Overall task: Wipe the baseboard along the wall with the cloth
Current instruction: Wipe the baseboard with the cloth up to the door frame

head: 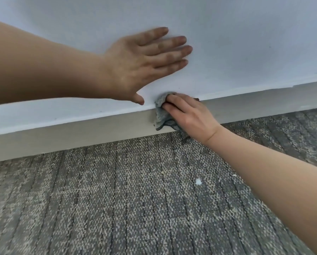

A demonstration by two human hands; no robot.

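The right hand [189, 118] holds the cloth [161, 111]: its fingers [174, 105] bend over the bunched grey fabric and press it against the baseboard [80, 133], and the thumb is hidden under the hand. The cloth sits at the top edge of the baseboard, where this meets the wall [246, 43], and a small part of it lies on the wall itself. A dark, frayed edge of the cloth hangs down below the hand, to the bottom of the baseboard. Just to the left and above, the left hand [135, 67] lies flat on the wall with straight fingers a little spread, holding nothing; its thumb points down, near the cloth but apart from it. Both forearms are bare. Below the pale baseboard is a grey speckled carpet [117, 199], and a small white scrap [198, 181] lies on it beside the right forearm.
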